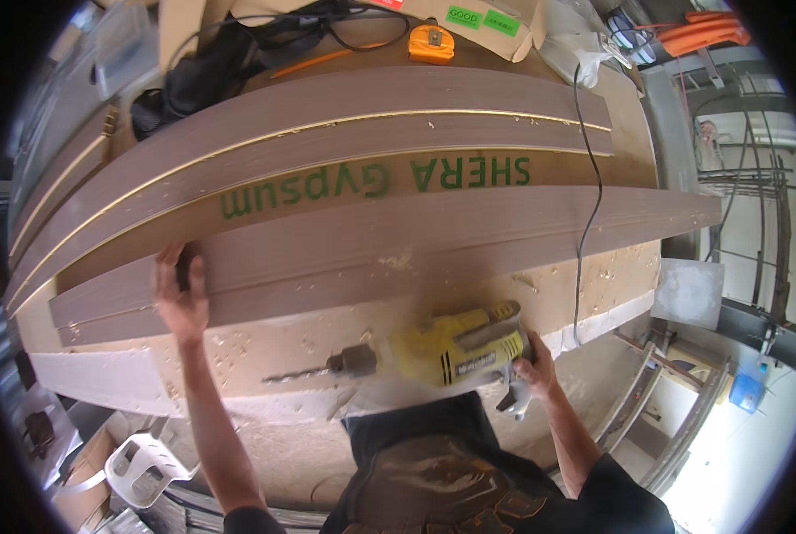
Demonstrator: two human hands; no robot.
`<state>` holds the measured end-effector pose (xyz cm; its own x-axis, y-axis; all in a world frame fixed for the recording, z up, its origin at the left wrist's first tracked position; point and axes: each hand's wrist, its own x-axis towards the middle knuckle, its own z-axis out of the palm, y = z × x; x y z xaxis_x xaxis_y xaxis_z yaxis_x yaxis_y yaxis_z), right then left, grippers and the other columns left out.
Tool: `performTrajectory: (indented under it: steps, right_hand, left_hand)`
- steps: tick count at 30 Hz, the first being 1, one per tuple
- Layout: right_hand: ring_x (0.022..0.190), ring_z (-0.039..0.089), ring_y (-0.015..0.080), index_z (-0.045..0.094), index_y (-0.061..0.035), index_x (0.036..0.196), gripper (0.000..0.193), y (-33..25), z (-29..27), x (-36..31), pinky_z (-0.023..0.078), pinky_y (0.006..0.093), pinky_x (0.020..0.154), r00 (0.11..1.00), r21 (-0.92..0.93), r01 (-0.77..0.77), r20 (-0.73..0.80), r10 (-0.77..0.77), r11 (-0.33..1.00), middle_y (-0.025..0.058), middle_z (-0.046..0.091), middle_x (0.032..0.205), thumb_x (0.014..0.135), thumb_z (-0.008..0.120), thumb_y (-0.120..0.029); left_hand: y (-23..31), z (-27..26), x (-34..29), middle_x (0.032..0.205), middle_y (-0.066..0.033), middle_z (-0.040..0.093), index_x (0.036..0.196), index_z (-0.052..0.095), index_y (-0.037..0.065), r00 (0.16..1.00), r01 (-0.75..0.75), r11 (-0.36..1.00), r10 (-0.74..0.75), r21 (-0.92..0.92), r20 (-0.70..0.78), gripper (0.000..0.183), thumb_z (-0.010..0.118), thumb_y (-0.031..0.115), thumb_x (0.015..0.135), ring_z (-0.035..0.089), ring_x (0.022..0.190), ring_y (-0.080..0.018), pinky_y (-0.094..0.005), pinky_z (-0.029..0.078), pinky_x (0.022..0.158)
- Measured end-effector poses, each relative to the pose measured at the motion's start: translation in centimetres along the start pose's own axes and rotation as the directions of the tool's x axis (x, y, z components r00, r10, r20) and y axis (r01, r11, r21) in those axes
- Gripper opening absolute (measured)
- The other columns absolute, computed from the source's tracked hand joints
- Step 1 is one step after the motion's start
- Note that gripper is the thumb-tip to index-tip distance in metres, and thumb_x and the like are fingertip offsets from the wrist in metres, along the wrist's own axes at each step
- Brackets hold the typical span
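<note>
My right hand [537, 372] is wrapped round the rear handle of a yellow-green and black power drill [460, 345], just in front of my body. Its long twist drill bit [295, 376] points left, over the near edge of the work surface. A long brown-grey board [327, 245] runs left to right across the surface, scattered with pale shavings. On the left part of this board rests my left hand [181, 292], its thumb and fingers curled about a small dark thing that I cannot make out.
Two more brown-grey boards [344, 107] lie farther back. A black cord [593, 205] crosses the boards at right. Behind them are an orange tape measure [431, 43] and a black bag [206, 76]. A white plastic chair [146, 469] stands low at left, a ladder-like frame [674, 392] at right.
</note>
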<state>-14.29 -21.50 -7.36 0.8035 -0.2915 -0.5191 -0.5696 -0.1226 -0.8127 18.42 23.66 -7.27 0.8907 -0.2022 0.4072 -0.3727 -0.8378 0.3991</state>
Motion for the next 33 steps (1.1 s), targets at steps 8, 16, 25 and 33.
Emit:
performTrajectory:
  steps: [8,16,25,33]
  right_hand:
    - [0.092,0.058,0.0171,0.048,0.0074,0.12,0.088,1.0,1.1,-1.0,0.047,0.0317,0.08,0.999,0.114,-0.009,-0.034,0.013,0.993,0.0121,0.062,0.102,0.071,0.07,-0.062]
    - [0.09,0.058,0.0156,0.037,0.0036,0.133,0.086,-0.1,0.1,0.9,0.048,0.0273,0.075,0.938,0.4,-0.243,0.329,0.109,0.884,0.0085,0.059,0.107,0.067,0.079,-0.032]
    - [0.086,0.056,0.0129,0.04,0.0009,0.134,0.074,-1.4,0.9,-0.1,0.048,0.0267,0.076,0.949,0.405,-0.06,0.308,-0.074,0.912,0.0062,0.06,0.103,0.069,0.074,-0.011]
    - [0.085,0.061,0.0151,0.052,-0.0005,0.114,0.061,-7.5,-0.1,-9.1,0.05,0.0301,0.076,0.96,-0.006,0.209,0.193,-0.204,0.978,0.0101,0.065,0.095,0.063,0.081,-0.017]
  left_hand:
    - [-0.6,-1.0,-1.1,0.117,-0.0151,0.059,0.119,0.058,0.002,0.995,0.082,0.997,-0.082,0.007,0.058,0.038,0.06,0.027,0.09,0.057,0.108,-0.0298,-0.0375,0.044,0.093]
    - [3.5,-6.0,-1.9,0.101,-0.0102,0.064,0.111,0.06,0.002,0.932,0.361,0.863,-0.351,-0.354,0.093,0.042,0.054,0.039,0.093,0.06,0.098,-0.0209,-0.0338,0.045,0.087]
    - [18.4,-0.8,-17.8,0.113,-0.016,0.059,0.126,0.049,-0.001,0.277,0.933,0.24,0.002,-0.269,0.961,0.055,0.049,0.044,0.094,0.059,0.103,-0.025,-0.036,0.047,0.088]
    - [21.0,-5.2,-16.6,0.132,-0.0125,0.046,0.136,0.035,-0.003,0.49,0.867,-0.009,0.196,-0.498,0.849,0.093,0.062,0.064,0.077,0.043,0.122,-0.0226,-0.0359,0.034,0.102]
